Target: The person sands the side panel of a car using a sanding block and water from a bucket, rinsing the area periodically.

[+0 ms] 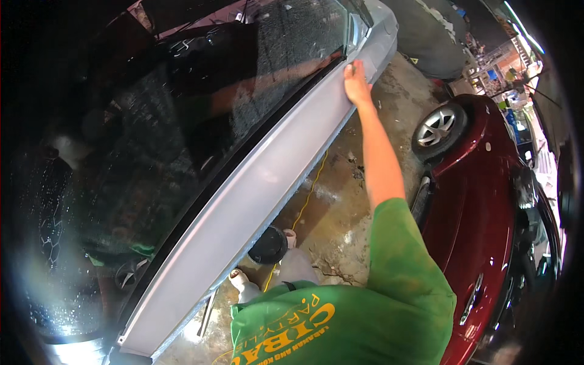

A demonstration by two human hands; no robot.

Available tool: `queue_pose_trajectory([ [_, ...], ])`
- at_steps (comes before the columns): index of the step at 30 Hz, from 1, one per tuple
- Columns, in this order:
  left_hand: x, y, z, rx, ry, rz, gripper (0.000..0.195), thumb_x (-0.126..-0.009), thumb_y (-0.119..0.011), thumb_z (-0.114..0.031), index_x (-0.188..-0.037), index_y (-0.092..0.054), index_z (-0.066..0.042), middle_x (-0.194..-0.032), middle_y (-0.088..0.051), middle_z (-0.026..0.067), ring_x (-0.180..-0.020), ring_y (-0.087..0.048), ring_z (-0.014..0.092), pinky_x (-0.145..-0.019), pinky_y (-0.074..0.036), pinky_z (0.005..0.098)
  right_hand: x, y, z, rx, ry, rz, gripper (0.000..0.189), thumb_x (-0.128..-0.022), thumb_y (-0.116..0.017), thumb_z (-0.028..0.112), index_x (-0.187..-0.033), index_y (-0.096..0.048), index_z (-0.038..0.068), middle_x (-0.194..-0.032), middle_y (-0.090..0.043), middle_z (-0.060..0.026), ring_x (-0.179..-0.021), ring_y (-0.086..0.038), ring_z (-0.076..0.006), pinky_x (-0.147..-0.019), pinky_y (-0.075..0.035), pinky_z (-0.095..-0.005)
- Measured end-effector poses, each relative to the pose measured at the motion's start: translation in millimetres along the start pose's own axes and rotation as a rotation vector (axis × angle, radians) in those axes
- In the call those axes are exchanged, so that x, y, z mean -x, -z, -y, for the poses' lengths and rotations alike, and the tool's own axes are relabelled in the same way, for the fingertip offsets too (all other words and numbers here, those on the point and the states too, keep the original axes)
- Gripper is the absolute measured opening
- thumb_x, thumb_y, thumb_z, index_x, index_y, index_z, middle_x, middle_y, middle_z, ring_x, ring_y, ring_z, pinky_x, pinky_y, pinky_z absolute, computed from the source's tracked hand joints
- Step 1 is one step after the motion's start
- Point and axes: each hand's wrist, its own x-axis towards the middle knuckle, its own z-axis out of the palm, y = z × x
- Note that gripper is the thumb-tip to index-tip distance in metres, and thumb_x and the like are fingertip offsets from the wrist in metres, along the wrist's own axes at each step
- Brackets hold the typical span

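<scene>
My right hand [357, 84] reaches forward and rests on the upper part of a grey car door panel [269, 175], close to the front corner of the side window. Its palm side faces the panel, so whatever may lie beneath it is hidden. Nothing shows above the fingers. The panel has a dull, primer-like finish and runs diagonally from lower left to upper right. Along its upper edge lies a black window trim strip [219, 187], below dark, wet-looking side glass [292, 59]. My left hand is out of view.
A black bucket [268, 245] stands on the stained concrete floor [340, 228] by my feet. A yellow cord [311, 189] runs across the floor there. To the right is a parked dark red car [474, 210]. A dark covered shape [429, 39] sits beyond the grey car's front.
</scene>
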Motion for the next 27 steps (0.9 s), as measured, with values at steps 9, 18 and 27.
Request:
queue_pose_trajectory([
  [9, -14.0, 4.9, 26.9, 0.159, 0.334, 0.053, 0.016, -0.094, -0.059, -0.010, -0.101, -0.062, 0.004, -0.104, -0.067, 0.0157, -0.097, -0.063, 0.028, -0.090, -0.049, 0.0366, -99.3, -1.1, -82.3, -0.043, 0.061, -0.013, 0.073, -0.097, -0.026, 0.057, -0.152, -0.020, 0.010, -0.160, -0.014, -0.0090, -0.148, -0.011, -0.0262, -0.112, -0.012, -0.0635],
  [18, -8.8, 23.3, 48.5, -0.035, 0.131, -0.129, 0.016, -0.095, -0.059, -0.010, -0.102, -0.063, 0.004, -0.104, -0.067, 0.0151, -0.097, -0.062, 0.027, -0.089, -0.050, 0.0348, 140.9, -7.5, 77.7, 0.060, -0.012, 0.017, 0.071, -0.100, -0.023, 0.051, -0.152, -0.016, 0.003, -0.161, -0.008, -0.0126, -0.148, -0.008, -0.0304, -0.115, -0.006, -0.0611],
  [27, -13.5, 55.9, 15.9, 0.181, -0.255, 0.346, 0.022, -0.088, -0.066, -0.021, -0.090, -0.055, -0.003, -0.114, -0.060, 0.0206, -0.102, -0.057, 0.036, -0.089, -0.044, 0.0474, 457.4, -25.0, 242.8, 0.094, 0.224, 0.084, 0.071, -0.100, -0.033, 0.043, -0.151, -0.010, -0.001, -0.160, -0.004, -0.0184, -0.148, -0.004, -0.0335, -0.115, -0.006, -0.0593],
])
